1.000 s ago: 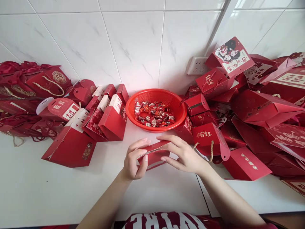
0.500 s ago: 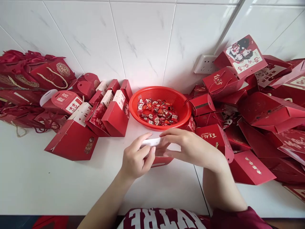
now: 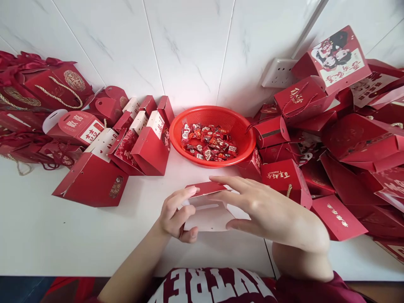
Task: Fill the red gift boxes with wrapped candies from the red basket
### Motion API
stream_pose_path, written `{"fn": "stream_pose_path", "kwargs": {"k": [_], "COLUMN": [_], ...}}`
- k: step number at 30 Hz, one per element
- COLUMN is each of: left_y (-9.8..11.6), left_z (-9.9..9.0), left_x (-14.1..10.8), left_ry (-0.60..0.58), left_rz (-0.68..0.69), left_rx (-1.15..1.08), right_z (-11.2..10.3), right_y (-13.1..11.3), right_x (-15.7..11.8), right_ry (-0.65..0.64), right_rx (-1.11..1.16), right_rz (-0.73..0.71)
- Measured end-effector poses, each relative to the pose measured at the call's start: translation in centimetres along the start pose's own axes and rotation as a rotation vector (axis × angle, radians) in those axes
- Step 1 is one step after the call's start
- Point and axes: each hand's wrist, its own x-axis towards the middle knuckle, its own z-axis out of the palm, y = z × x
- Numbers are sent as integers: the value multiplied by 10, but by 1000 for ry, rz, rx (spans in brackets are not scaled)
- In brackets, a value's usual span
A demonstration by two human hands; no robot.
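Note:
A small red cardboard gift box [image 3: 208,216] is between my hands above the white table, its pale inside and a red far flap showing. My left hand [image 3: 178,214] grips its left side, fingers bent round the edge. On the right end, my right hand [image 3: 252,204] has its fingers over the far flap and its thumb at the near flap's edge. Its palm hides part of the box. Just beyond stands a red plastic basket [image 3: 214,164] with several wrapped candies [image 3: 210,143] in it.
Closed red gift boxes [image 3: 150,149] stand left of the basket, with ribboned boxes [image 3: 53,84] stacked farther left. A heap of red boxes [image 3: 356,139] fills the right side. Behind are a tiled wall [image 3: 189,50] and a socket [image 3: 279,71]. The white table [image 3: 94,240] ends near my body.
The box between my hands has tipped, so its pale inside now faces me and its red flap shows on the far side. My fingers have spread along its edges. The view has shifted slightly.

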Motion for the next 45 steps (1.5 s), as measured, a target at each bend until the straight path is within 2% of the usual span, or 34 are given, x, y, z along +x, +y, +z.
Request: {"fn": "stream_pose_path", "kwargs": {"k": [4,11,14,17,18,19,20,22,23,28,31,35,36,37,41,43,45], "left_y": [-3,-5,-7,-14,-17,-21,-24,-30,-33,-44,-49,-52,-52,-53,-57,-60,-62], "left_z": [7,19,21,19,17,14,11,3,-1,-17,-23,-32,-35,-37,-41,-38,-31], "left_x": [-6,-13,-9,2,8,15,24,44,55,96,112,122,123,123,123,124,127], "left_ry": [2,64,51,47,13,-69,-181,-480,-569,-762,-907,-1173,-1200,-1200,-1189,-1239,-1288], "left_rz": [-90,-378,-434,-426,-429,-456,-497,-616,-650,-718,-733,-823,-851,-873,-906,-889,-864], "left_rx": [-28,-204,-246,-242,-246,-254,-266,-281,-279,-246,-269,-282,-262,-239,-197,-179,-175], "right_z": [0,-2,-5,-8,-9,-10,-12,-16,-19,-34,-44,-52,-53,-52,-38,-25,-11], "right_y": [5,11,17,24,26,28,30,34,36,46,52,68,74,80,96,98,97], "right_x": [1,5,6,6,5,4,2,-3,-6,-7,16,69,83,96,138,152,163], "right_ry": [10,20,40,114,151,190,230,305,341,484,567,645,604,510,-57,-225,-327], "right_rx": [12,66,112,134,128,121,114,114,123,170,251,291,278,255,141,108,67], "right_rz": [6,13,47,120,147,177,209,262,282,320,267,238,259,279,274,288,336]}}
